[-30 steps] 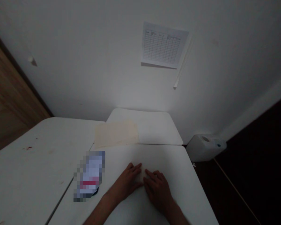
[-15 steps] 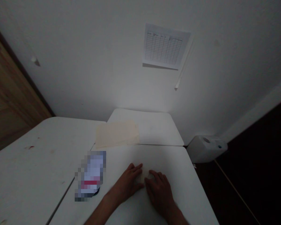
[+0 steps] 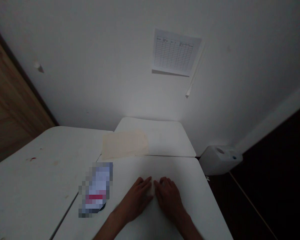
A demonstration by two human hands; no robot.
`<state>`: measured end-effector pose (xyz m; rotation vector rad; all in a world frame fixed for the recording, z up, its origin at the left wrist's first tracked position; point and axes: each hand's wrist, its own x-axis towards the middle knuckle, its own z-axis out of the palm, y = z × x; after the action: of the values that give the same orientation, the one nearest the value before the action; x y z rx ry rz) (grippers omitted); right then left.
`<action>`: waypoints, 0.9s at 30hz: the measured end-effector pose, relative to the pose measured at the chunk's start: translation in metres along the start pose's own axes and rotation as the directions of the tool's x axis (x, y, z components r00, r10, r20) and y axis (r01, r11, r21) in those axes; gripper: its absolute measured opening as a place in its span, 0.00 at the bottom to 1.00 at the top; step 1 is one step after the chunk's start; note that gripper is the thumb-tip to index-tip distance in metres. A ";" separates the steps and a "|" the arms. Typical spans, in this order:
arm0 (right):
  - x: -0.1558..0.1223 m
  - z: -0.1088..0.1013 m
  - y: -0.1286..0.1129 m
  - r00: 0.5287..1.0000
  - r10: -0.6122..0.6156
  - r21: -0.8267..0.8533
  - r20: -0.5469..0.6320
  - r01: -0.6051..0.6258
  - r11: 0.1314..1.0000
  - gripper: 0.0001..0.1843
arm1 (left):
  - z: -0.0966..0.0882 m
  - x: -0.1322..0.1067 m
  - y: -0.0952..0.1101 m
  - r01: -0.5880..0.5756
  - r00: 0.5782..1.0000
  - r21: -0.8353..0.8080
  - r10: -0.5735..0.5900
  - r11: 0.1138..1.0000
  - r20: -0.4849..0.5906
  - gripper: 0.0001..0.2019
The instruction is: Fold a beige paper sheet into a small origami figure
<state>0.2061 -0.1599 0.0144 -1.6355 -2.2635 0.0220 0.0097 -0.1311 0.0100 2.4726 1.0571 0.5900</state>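
My left hand (image 3: 136, 198) and my right hand (image 3: 168, 198) lie flat, palms down, on a white folding table (image 3: 180, 173), fingertips almost meeting. A pale, low shape (image 3: 154, 188), perhaps folded paper or cloth, shows between the fingertips, but it is too faint to name. Neither hand visibly grips anything. To the left of my left hand lies a pixelated flat object (image 3: 96, 188) with a red band, its details hidden, and a dark edge shows beneath it. A cream sheet or folder (image 3: 125, 145) lies farther ahead, across the join between table sections.
White table sections (image 3: 32, 173) (image 3: 160, 138) meet in front of me. A printed grid sheet (image 3: 176, 51) hangs on the white wall. A white plastic container (image 3: 220, 160) stands on the dark floor (image 3: 265, 186) at right. A wooden panel (image 3: 7, 100) stands at left.
Both hands stay in nearly the same place, with small shifts of the fingers. The view has tilted slightly, so the wall sheet sits a little lower in the frame.
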 end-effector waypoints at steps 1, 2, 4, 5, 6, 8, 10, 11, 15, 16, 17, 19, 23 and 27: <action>0.002 0.001 -0.002 1.000 -0.022 0.005 0.019 0.022 1.000 0.21 | 0.000 0.000 0.000 -0.013 1.000 0.002 0.013 1.000 -0.012 0.20; 0.003 0.001 -0.003 0.999 -0.028 0.005 0.033 0.028 1.000 0.23 | 0.001 0.000 0.000 -0.024 0.999 0.003 0.024 1.000 -0.022 0.22; 0.006 0.000 -0.007 0.999 -0.013 0.001 0.049 0.013 1.000 0.25 | 0.004 0.001 -0.001 -0.036 0.999 0.008 0.036 0.999 -0.028 0.24; 0.008 -0.001 -0.009 0.999 0.000 0.000 0.052 0.000 1.000 0.25 | 0.005 0.002 -0.002 -0.035 0.999 0.013 0.036 0.999 -0.024 0.25; 0.009 -0.001 -0.011 0.999 0.010 -0.002 0.053 -0.010 1.000 0.25 | 0.006 0.002 -0.003 -0.032 0.999 0.018 0.032 0.999 -0.017 0.25; 0.008 -0.003 -0.012 0.998 0.026 -0.009 0.051 -0.025 1.000 0.24 | 0.008 0.003 -0.004 -0.029 1.000 0.027 0.029 0.999 -0.011 0.25; 0.005 -0.004 -0.010 0.998 0.035 -0.019 0.048 -0.034 0.999 0.23 | 0.008 0.003 -0.003 -0.026 0.999 0.037 0.027 0.999 -0.024 0.23; 0.002 -0.004 -0.009 0.998 0.039 -0.024 0.046 -0.038 0.999 0.22 | 0.007 0.003 -0.003 -0.022 0.999 0.042 0.023 0.999 -0.037 0.22; -0.016 -0.007 0.001 0.997 0.063 -0.035 0.047 -0.062 0.997 0.20 | 0.006 0.002 0.000 -0.010 0.996 0.053 0.015 0.999 -0.083 0.17; -0.020 -0.008 0.003 0.997 0.063 -0.035 0.049 -0.062 0.997 0.19 | 0.006 0.002 0.000 -0.012 0.996 0.054 0.017 0.998 -0.091 0.17; -0.022 -0.008 0.004 0.997 0.062 -0.034 0.049 -0.061 0.998 0.18 | 0.008 0.002 -0.001 -0.008 0.994 0.056 0.014 0.998 -0.107 0.17; -0.024 -0.009 0.005 0.997 0.066 -0.020 0.039 -0.066 0.998 0.16 | 0.013 0.000 -0.003 0.025 0.986 0.066 -0.014 0.997 -0.165 0.18; -0.010 -0.007 0.003 0.993 0.114 0.102 -0.006 -0.113 0.988 0.10 | 0.028 -0.006 -0.008 0.125 0.952 0.059 -0.103 0.990 -0.287 0.21; 0.007 -0.001 -0.003 0.985 0.173 0.293 -0.019 -0.160 0.943 0.14 | 0.033 -0.007 -0.009 0.162 0.939 0.000 -0.154 0.987 -0.308 0.22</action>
<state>0.2020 -0.1547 0.0179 -1.6424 -1.9721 0.3401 0.0170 -0.1364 -0.0234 2.3354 1.3722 0.9371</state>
